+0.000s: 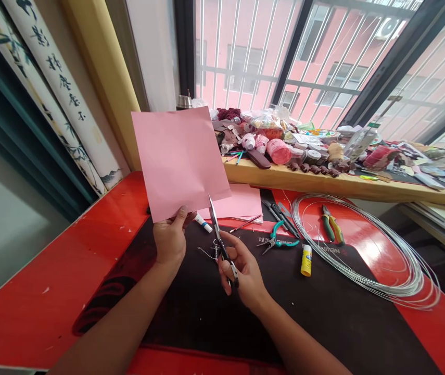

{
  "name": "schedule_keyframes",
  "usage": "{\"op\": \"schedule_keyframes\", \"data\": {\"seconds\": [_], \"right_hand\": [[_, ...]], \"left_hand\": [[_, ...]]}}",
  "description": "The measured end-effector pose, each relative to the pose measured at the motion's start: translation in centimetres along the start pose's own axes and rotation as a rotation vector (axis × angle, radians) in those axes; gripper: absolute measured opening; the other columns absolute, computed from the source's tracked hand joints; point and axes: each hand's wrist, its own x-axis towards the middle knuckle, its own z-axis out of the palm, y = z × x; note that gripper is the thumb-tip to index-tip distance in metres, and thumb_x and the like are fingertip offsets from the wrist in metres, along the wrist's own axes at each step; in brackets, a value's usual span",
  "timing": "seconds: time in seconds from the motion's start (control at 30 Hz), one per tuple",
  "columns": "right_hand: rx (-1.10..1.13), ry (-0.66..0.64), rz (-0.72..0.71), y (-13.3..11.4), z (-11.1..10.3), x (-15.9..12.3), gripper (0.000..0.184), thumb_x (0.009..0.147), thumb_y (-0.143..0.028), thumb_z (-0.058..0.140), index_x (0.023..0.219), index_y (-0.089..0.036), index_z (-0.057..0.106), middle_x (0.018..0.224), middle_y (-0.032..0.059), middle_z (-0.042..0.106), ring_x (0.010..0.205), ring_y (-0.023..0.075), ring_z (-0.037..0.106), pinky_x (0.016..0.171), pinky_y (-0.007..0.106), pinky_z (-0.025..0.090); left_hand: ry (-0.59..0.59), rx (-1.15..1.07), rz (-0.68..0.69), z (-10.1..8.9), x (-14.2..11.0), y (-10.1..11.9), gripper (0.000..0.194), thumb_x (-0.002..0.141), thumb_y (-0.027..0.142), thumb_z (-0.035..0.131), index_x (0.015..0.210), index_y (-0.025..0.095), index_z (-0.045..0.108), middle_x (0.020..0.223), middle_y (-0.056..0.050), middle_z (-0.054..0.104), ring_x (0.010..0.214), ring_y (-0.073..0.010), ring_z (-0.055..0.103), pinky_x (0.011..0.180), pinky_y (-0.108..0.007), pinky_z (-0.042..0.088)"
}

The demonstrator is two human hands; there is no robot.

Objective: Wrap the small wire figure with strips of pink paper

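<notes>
A pink sheet of paper is held up by its lower edge in my left hand, thumb on the near face. My right hand has its fingers through the handles of a pair of scissors. The blades point up and overlap the sheet's lower right edge; whether they touch the paper I cannot tell. Behind the scissors, more pink sheets lie on the dark mat. A small white tube and a piece of bent wire lie between my hands.
Teal-handled pliers, a utility knife and a yellow glue stick lie right of my hands. Farther right are a large wire coil and green-yellow pliers. A wooden sill crowded with craft supplies runs below the window.
</notes>
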Motion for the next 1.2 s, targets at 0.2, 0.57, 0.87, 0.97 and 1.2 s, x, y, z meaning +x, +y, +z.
{"op": "schedule_keyframes", "data": {"seconds": [0.2,0.57,0.87,0.97,1.2], "right_hand": [[0.005,-0.002,-0.014,-0.1,0.0,0.0,0.069,0.090,-0.054,0.080,0.147,-0.026,0.053,0.077,-0.0059,0.057,0.039,0.0061,0.049,0.037,0.019,0.037],[0.020,0.061,-0.024,0.0,-0.2,0.2,0.063,0.091,-0.049,0.080,0.145,-0.027,0.057,0.074,-0.0085,0.051,0.037,0.0049,0.050,0.036,0.017,0.035],[0.027,0.070,-0.032,-0.1,-0.1,0.3,0.065,0.090,-0.051,0.081,0.146,-0.027,0.057,0.073,-0.0087,0.052,0.037,0.0045,0.049,0.035,0.017,0.034],[0.028,0.081,-0.028,-0.1,0.0,0.2,0.065,0.090,-0.051,0.081,0.145,-0.027,0.058,0.074,-0.0083,0.052,0.037,0.0044,0.048,0.035,0.017,0.034],[0.027,0.089,-0.014,-0.1,0.0,0.2,0.065,0.089,-0.050,0.082,0.145,-0.026,0.058,0.073,-0.0086,0.050,0.036,0.0045,0.047,0.035,0.018,0.032]], "left_hand": [[-0.002,0.001,-0.015,0.0,-0.4,-0.4,0.036,0.064,0.037,0.097,0.084,0.018,0.074,0.086,-0.001,0.076,0.075,-0.0173,0.074,0.081,-0.039,0.067],[-0.043,0.056,-0.023,-0.1,-1.1,-0.8,0.030,0.071,0.037,0.094,0.087,0.018,0.077,0.084,-0.003,0.078,0.078,-0.0204,0.077,0.080,-0.036,0.067],[-0.040,0.069,-0.026,0.0,-1.4,-0.8,0.031,0.071,0.037,0.094,0.087,0.015,0.078,0.083,-0.004,0.080,0.073,-0.0195,0.077,0.079,-0.035,0.066],[-0.041,0.091,-0.030,0.0,-1.5,-0.7,0.032,0.072,0.039,0.093,0.088,0.015,0.079,0.085,-0.005,0.080,0.078,-0.0222,0.078,0.081,-0.037,0.066],[-0.036,0.058,-0.023,0.1,-1.4,-0.6,0.035,0.069,0.039,0.095,0.088,0.016,0.078,0.087,-0.004,0.079,0.076,-0.0196,0.077,0.082,-0.037,0.067]]}}
